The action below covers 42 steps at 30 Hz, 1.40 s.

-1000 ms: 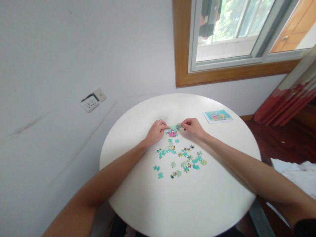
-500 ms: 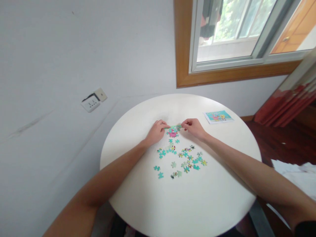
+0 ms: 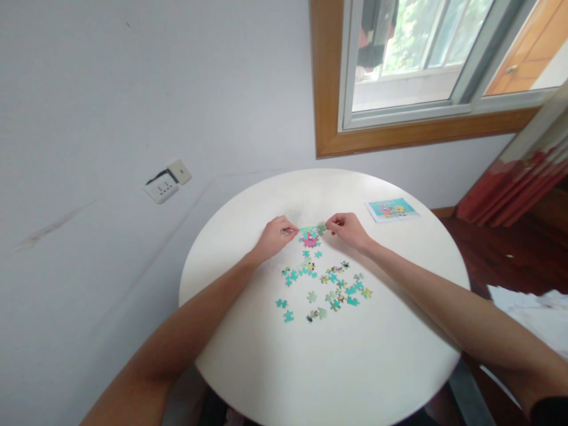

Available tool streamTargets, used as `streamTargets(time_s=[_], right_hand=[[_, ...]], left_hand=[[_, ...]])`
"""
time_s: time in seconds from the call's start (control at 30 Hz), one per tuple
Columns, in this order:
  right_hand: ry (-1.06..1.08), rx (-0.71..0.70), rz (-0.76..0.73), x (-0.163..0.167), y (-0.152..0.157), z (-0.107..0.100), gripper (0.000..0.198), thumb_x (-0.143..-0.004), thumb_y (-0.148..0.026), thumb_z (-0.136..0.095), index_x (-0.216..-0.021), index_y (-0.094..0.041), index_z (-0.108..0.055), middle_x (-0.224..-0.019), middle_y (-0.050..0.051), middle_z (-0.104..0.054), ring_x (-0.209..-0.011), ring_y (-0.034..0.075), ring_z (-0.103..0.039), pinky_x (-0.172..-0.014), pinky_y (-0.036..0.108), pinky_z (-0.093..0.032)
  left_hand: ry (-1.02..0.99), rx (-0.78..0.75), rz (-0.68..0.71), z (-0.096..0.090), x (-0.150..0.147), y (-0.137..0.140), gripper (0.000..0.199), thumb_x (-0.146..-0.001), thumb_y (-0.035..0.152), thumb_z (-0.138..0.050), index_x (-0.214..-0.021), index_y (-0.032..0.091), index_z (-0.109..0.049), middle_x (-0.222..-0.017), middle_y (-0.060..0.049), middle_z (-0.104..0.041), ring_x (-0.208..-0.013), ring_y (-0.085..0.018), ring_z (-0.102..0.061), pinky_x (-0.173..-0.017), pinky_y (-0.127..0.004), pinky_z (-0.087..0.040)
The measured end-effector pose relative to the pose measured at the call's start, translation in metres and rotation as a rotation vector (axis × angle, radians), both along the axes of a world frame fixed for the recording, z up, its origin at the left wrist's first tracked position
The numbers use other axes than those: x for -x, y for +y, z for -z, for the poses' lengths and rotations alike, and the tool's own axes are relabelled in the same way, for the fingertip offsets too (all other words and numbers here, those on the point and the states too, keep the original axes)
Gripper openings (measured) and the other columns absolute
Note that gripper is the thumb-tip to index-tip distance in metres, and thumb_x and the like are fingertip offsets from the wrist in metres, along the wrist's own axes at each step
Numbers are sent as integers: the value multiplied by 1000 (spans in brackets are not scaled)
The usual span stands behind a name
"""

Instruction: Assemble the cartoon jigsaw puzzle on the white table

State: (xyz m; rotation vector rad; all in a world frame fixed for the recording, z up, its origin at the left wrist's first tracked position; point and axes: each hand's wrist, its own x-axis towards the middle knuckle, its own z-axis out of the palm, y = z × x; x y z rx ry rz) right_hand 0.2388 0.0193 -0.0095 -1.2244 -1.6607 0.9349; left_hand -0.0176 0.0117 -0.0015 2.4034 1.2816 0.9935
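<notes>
A partly joined jigsaw puzzle (image 3: 310,240) with a pink cartoon figure and a green strip along its far edge lies flat on the white round table (image 3: 266,355). My left hand (image 3: 278,236) pinches at the puzzle's far left corner, thumb and index finger together. At the far right corner, my right hand (image 3: 348,229) is closed in a similar pinch, its other fingers curled. Just nearer to me are two loose teal puzzle pieces, one of them a small piece (image 3: 318,254). A scattered group of loose puzzle pieces (image 3: 341,284) spreads between my forearms.
A picture card (image 3: 392,209) with cartoon figures rests at the table's far right. Behind the table stand a wall with a socket (image 3: 162,187) and a wood-framed window (image 3: 328,133). A red and white curtain (image 3: 497,183) hangs at the right.
My left hand has drawn slightly left, its fingers going from extended over the puzzle's corner to a pinch at its edge. My right hand stays in place.
</notes>
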Motion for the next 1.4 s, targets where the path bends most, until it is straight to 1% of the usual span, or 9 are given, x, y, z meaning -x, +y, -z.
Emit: streamTargets(time_s=[0.17, 0.43, 0.5, 0.63, 0.7, 0.83, 1.1, 1.3, 1.4], right_hand=[[-53, -13, -11, 0, 0, 0, 16, -75, -25, -58, -71, -14, -68, -65, 5, -67, -57, 13, -58, -57, 24, -44], [-235, 6, -175, -4, -5, -5, 16, -74, -22, -56, -67, -13, -66, -60, 2, -62, -57, 12, -52, -58, 25, -39], [-283, 2, -284, -8, -8, -12, 15, -73, -22, -56, -67, -13, -67, -61, 1, -62, -57, 11, -50, -58, 25, -39], [-399, -11, -602, -17, -20, -35, 14, -69, -15, -56, -70, -13, -70, -63, 0, -63, -59, 10, -50, -58, 24, -37], [-459, -20, -677, -20, -27, -45, 13, -67, -12, -57, -69, -14, -70, -64, 0, -64, -59, 10, -50, -58, 24, -37], [-542, -17, -683, -21, -35, -55, 11, -64, -8, -63, -60, -17, -69, -61, -1, -65, -56, 11, -52, -58, 25, -37], [-579, 10, -716, -17, -43, -49, 16, -57, -7, -76, -64, -20, -70, -62, -4, -65, -55, 10, -53, -55, 24, -34], [-707, -47, -739, -11, -52, -49, 20, -60, -2, -65, -67, -20, -68, -67, -2, -67, -58, 10, -54, -57, 24, -34], [-667, -49, -770, -10, -52, -50, 20, -61, -1, -61, -69, -19, -68, -66, -2, -66, -57, 9, -52, -57, 23, -35]], left_hand=[[14, 66, 156, -1, -6, -6, 8, -84, 25, -68, -82, 18, -72, -81, -2, -62, -74, -13, -57, -69, -24, -45], [55, 127, 182, 1, -9, -8, 25, -92, 36, -58, -79, 17, -69, -73, -1, -58, -68, -13, -52, -64, -25, -39], [54, 129, 184, 1, -9, -7, 26, -92, 36, -58, -79, 16, -69, -73, -1, -58, -67, -13, -51, -64, -25, -39], [61, 124, 191, 2, -8, -7, 28, -92, 38, -57, -79, 16, -69, -73, -1, -58, -67, -13, -51, -65, -25, -39], [67, 125, 191, 2, -8, -7, 29, -92, 38, -56, -79, 16, -69, -73, -1, -58, -67, -13, -51, -64, -26, -39], [73, 126, 189, 0, -9, -9, 30, -93, 40, -55, -79, 17, -69, -73, -2, -59, -67, -13, -51, -64, -26, -39], [70, 109, 183, -4, -10, -10, 30, -93, 39, -55, -80, 17, -69, -73, -2, -60, -67, -13, -52, -65, -26, -41], [71, 115, 177, -2, -9, -10, 30, -93, 39, -55, -79, 16, -70, -73, -2, -61, -67, -13, -52, -64, -25, -40], [70, 113, 175, -3, -10, -10, 30, -93, 38, -55, -79, 16, -70, -73, -2, -61, -67, -13, -53, -64, -25, -41]])
